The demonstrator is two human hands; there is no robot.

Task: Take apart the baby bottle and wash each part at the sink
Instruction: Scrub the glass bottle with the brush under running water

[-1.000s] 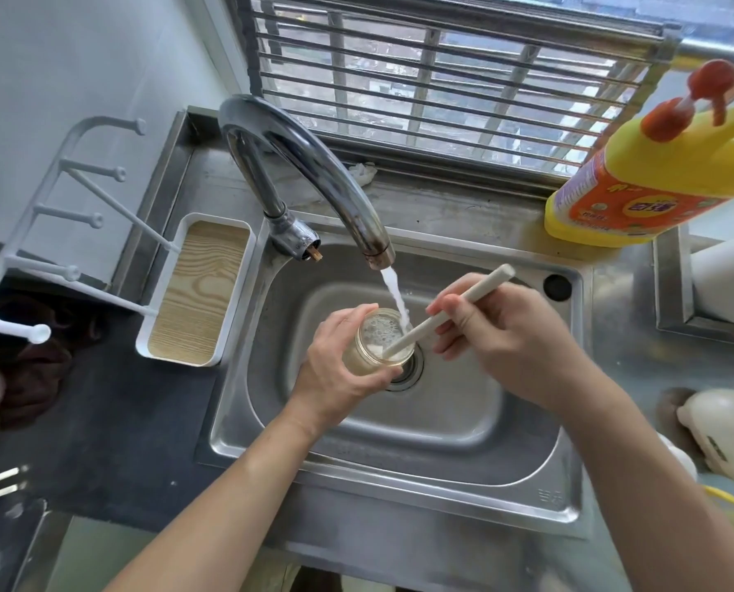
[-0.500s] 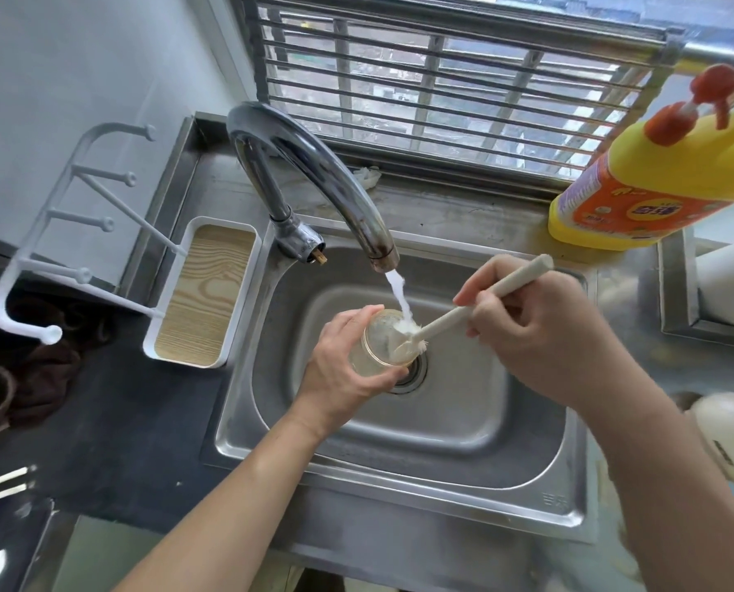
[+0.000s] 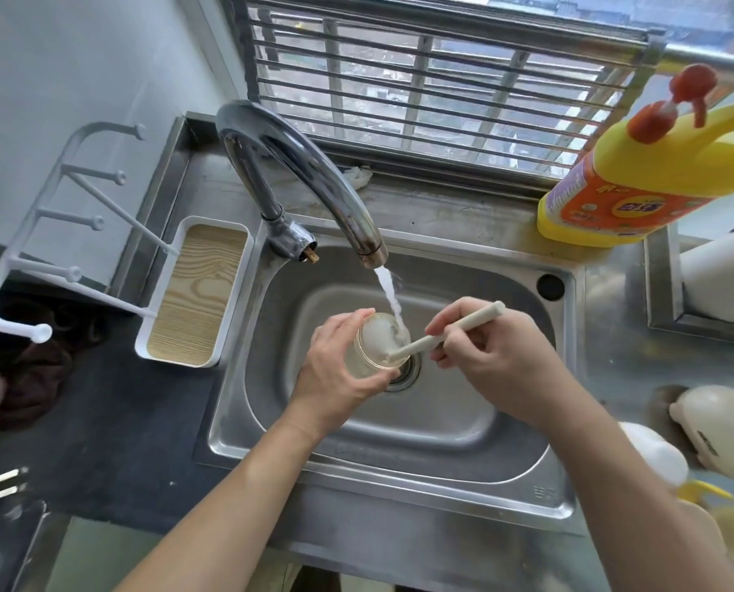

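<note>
Frame centre: left hand (image 3: 335, 378) grips the clear glass bottle body (image 3: 378, 348); right hand (image 3: 497, 361) fingers pinch the cream brush handle (image 3: 455, 331) under running water (image 3: 388, 292).

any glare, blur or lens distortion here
Head view: the wide-angle lens bows the window bars and sink rim; daylight glints on the faucet; the water stream blows out white over the bottle in the left hand; the brush in the right hand is sharp.
</note>
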